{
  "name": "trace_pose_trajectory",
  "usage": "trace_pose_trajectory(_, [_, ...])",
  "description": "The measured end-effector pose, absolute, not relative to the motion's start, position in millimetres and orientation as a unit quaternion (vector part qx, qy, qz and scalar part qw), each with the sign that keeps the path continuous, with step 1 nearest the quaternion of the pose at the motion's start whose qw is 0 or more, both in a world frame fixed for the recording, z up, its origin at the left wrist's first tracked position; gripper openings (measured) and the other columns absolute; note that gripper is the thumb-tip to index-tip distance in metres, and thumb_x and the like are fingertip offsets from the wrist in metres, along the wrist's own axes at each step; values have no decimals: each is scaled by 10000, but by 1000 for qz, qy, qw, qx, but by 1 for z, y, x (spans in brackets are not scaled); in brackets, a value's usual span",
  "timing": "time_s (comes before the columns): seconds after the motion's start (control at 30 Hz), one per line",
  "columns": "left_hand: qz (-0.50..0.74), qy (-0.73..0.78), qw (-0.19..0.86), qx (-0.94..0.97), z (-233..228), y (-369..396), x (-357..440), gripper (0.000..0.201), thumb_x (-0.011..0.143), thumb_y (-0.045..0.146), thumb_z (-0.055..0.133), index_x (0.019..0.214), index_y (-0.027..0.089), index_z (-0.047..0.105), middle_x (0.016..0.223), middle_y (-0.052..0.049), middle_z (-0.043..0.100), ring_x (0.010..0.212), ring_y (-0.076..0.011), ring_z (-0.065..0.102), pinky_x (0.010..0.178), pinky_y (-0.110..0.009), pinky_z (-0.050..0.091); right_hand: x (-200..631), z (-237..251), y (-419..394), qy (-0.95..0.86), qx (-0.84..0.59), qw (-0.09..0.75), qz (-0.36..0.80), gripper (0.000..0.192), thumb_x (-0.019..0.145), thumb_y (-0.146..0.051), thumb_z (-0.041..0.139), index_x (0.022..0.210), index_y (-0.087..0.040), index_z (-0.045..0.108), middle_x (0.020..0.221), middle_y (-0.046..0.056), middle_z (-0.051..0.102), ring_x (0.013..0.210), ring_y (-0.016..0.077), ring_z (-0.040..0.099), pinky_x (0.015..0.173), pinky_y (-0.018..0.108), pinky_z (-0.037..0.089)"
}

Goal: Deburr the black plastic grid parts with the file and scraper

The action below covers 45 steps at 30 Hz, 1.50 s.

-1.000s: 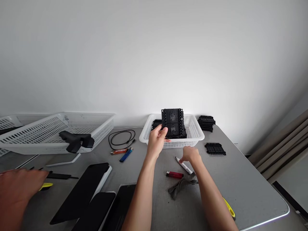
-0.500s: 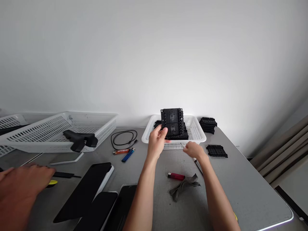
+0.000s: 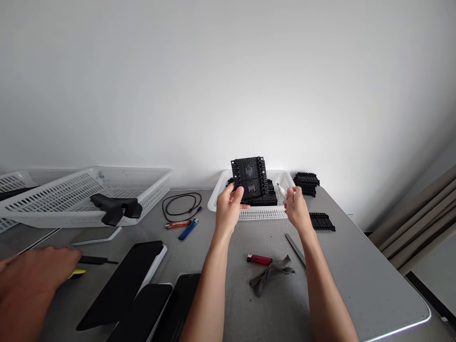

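Observation:
My left hand (image 3: 230, 208) grips a black ribbed plastic part (image 3: 249, 177) by its lower left corner and holds it upright over the small white basket (image 3: 261, 213). My right hand (image 3: 295, 207) is raised beside the part, closed around a white marker pen (image 3: 282, 191) whose tip points up and left toward it. More black parts (image 3: 265, 199) lie in the basket under the held one.
A stack of black parts (image 3: 305, 182) and one flat part (image 3: 322, 221) lie right of the basket. A red lighter (image 3: 259, 259), grey cloth (image 3: 270, 274), blue lighter (image 3: 187, 229), orange lighter (image 3: 177, 223), cable (image 3: 180, 204), large white basket (image 3: 89, 194) and dark tablets (image 3: 124, 282) are about. Another person's hand (image 3: 33, 274) rests at left.
My right hand picked the white marker up off the table and lifted it to the right of the black part. My left hand tilted the part slightly left.

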<state>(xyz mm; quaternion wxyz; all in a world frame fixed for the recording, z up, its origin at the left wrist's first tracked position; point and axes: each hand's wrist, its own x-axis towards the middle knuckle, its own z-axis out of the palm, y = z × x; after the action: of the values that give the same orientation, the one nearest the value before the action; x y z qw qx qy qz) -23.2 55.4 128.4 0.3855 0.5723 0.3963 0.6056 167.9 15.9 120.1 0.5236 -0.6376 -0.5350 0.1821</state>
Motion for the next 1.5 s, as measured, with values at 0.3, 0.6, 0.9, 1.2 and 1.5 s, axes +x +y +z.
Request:
trace_pose_trajectory(0.3, [593,376,427,570,139,46,-18,561,768,601,653,1112,157,657,815,-21,624,679,-121,583,496,-228,591,158,152,-3,-543,-381,726,181,264,981,-489,428,928,-289,264,785,-51,388,510,67,334,422,183,302])
trace_pose_trajectory(0.6, [573,388,418,588,134,49,-19,613,793,608,638,1209,157,639,764,-13,620,553,-126,613,508,-280,577,151,170,-22,-546,-302,740,251,316,972,-486,326,1170,-275,453,1016,70,572,685,139,578,542,289,495])
trace_pose_trajectory(0.9, [567,367,423,605,138,46,-17,580,801,603,630,1168,155,653,812,-34,665,606,-138,631,504,-251,567,149,168,-22,-552,-303,747,211,454,889,-447,515,1293,-242,485,1041,110,680,799,207,663,693,376,534])
trace_pose_trajectory(1.2, [540,336,430,641,150,34,-17,581,829,583,603,1213,149,642,998,-103,717,676,-180,673,522,-259,576,140,158,-15,-588,-455,640,194,327,884,-495,590,818,-187,679,700,19,634,584,129,556,514,245,430])
trace_pose_trajectory(1.5, [535,323,436,648,151,32,-18,579,840,573,596,1237,154,634,1071,-125,720,879,-248,699,608,-312,624,136,154,-12,-631,-495,578,149,343,892,-489,584,793,-178,690,701,49,666,649,174,633,553,261,474])
